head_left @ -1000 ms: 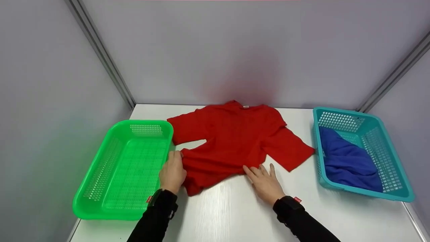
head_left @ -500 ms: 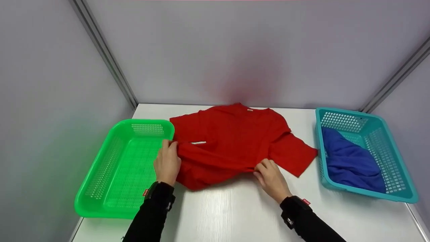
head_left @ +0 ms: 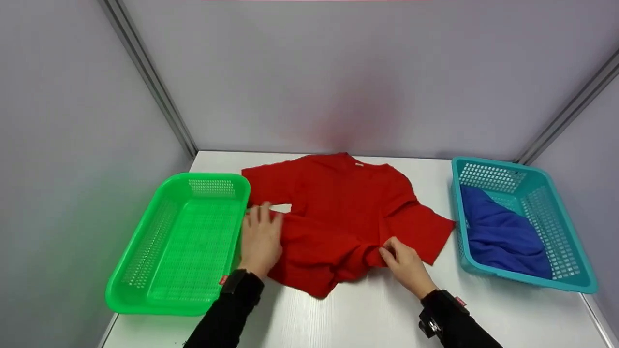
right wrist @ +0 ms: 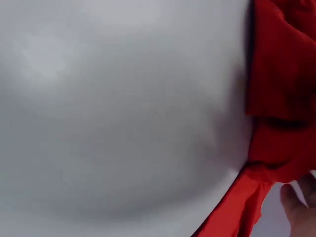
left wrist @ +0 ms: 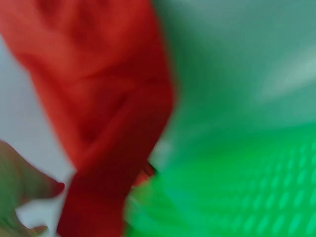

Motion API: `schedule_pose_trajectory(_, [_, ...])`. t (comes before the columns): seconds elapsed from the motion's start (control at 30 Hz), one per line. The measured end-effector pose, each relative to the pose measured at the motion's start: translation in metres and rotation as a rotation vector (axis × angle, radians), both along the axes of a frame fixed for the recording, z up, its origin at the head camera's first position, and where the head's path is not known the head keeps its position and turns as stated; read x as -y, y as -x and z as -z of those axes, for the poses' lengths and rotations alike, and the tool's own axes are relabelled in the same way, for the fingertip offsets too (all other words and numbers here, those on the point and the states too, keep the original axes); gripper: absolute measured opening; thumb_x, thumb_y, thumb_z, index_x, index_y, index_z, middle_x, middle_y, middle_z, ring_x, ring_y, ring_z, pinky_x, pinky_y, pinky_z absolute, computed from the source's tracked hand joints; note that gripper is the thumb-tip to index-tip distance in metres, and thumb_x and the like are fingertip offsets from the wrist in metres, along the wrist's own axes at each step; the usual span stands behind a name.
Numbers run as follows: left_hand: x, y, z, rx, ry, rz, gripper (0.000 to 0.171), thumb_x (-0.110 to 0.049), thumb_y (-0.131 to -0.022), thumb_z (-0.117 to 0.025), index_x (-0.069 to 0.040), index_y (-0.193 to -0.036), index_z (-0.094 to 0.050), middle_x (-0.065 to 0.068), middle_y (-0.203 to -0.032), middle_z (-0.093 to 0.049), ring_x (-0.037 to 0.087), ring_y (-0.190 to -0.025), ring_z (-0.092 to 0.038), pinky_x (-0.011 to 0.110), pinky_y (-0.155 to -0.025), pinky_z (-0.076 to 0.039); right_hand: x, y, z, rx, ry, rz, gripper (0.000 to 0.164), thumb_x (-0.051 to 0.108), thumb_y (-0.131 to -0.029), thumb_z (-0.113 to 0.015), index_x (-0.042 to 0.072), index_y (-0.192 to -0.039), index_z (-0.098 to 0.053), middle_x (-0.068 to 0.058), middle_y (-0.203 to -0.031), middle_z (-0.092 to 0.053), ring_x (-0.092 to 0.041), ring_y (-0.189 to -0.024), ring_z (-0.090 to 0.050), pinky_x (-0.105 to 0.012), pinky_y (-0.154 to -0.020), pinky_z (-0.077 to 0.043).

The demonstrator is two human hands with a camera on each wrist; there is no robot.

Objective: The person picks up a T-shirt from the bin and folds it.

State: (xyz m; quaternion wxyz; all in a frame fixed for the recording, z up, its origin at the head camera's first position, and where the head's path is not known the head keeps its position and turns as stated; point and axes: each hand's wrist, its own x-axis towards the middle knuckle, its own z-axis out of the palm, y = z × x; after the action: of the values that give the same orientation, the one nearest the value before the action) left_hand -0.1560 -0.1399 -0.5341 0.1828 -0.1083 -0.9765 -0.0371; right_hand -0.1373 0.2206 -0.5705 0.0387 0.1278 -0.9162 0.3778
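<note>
A red short-sleeved T-shirt [head_left: 343, 198] lies on the white table [head_left: 329, 324], its collar toward the back wall. Its lower part is rumpled and folded over itself. My left hand [head_left: 261, 240], slightly blurred, is at the shirt's left edge beside the green basket, fingers spread. In the left wrist view the thumb and a finger stand apart, next to the red cloth [left wrist: 118, 123]. At the lower right, my right hand [head_left: 408, 268] pinches the hem between thumb and fingers. Part of that hand shows at the corner of the right wrist view, against the red fabric [right wrist: 281, 74].
An empty green plastic basket [head_left: 193, 246] stands at the left, touching close to the shirt's left sleeve. On the right, a teal basket [head_left: 556, 208] holds a blue cloth [head_left: 505, 237]. Grey walls [head_left: 309, 72] enclose the table's back and sides.
My left hand has let go of the shirt's left edge and spread its fingers. The right hand, earlier flat on the hem, has pinched it and moved right and nearer.
</note>
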Motion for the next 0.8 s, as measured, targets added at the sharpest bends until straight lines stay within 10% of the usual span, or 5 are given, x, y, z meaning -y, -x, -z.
schedule_pose_trajectory(0.1, [-0.034, -0.028, 0.01, 0.158, -0.063, 0.271, 0.029, -0.014, -0.086, -0.077, -0.011, -0.112, -0.065, 0.009, -0.11, -0.055, 0.031, -0.101, -0.056, 0.042, -0.079, -0.052, -0.003, -0.001, 0.01, -0.009, -0.147, -0.131, 0.015, 0.008, -0.097, -0.071, 0.016, -0.089, -0.061, 0.002, -0.088, -0.063, -0.028, -0.097, -0.065, -0.042, -0.086, -0.054])
schedule_pose_trajectory(0.2, [-0.058, -0.055, 0.027, 0.373, -0.116, 0.387, 0.037, -0.03, -0.094, -0.074, -0.019, -0.127, -0.064, 0.004, -0.111, -0.057, 0.026, -0.101, -0.059, 0.042, -0.078, -0.055, -0.008, -0.001, 0.018, -0.021, -0.225, -0.241, 0.006, 0.01, -0.096, -0.071, 0.012, -0.096, -0.065, -0.008, -0.105, -0.069, -0.04, -0.121, -0.061, -0.054, -0.104, -0.048])
schedule_pose_trajectory(0.33, [-0.067, -0.075, 0.054, 0.448, -0.011, 0.341, 0.062, -0.048, -0.091, -0.076, -0.032, -0.147, -0.054, 0.006, -0.132, -0.055, 0.035, -0.123, -0.054, 0.059, -0.097, -0.049, -0.018, 0.001, 0.02, -0.036, -0.278, -0.216, 0.029, 0.016, -0.1, -0.067, 0.002, -0.124, -0.068, -0.018, -0.138, -0.063, -0.044, -0.139, -0.048, -0.059, -0.114, -0.036])
schedule_pose_trajectory(0.53, [-0.048, -0.068, 0.07, 0.272, 0.06, 0.32, 0.025, -0.006, -0.089, -0.073, -0.018, -0.11, -0.068, 0.005, -0.109, -0.055, 0.032, -0.105, -0.056, 0.055, -0.087, -0.056, -0.052, 0.002, 0.024, -0.023, -0.485, -0.055, 0.053, 0.007, -0.102, -0.06, 0.003, -0.154, -0.046, -0.023, -0.156, -0.046, -0.055, -0.143, -0.035, -0.074, -0.113, -0.023])
schedule_pose_trajectory(0.8, [-0.004, -0.055, 0.058, 0.304, -0.103, 0.117, 0.014, -0.013, -0.082, -0.065, -0.004, -0.071, -0.065, 0.013, -0.093, -0.061, 0.036, -0.088, -0.062, 0.053, -0.076, -0.055, -0.065, -0.008, 0.036, -0.115, -0.577, 0.085, 0.048, 0.003, -0.092, -0.072, -0.003, -0.138, -0.06, -0.021, -0.11, -0.058, -0.044, -0.102, -0.052, -0.063, -0.084, -0.042])
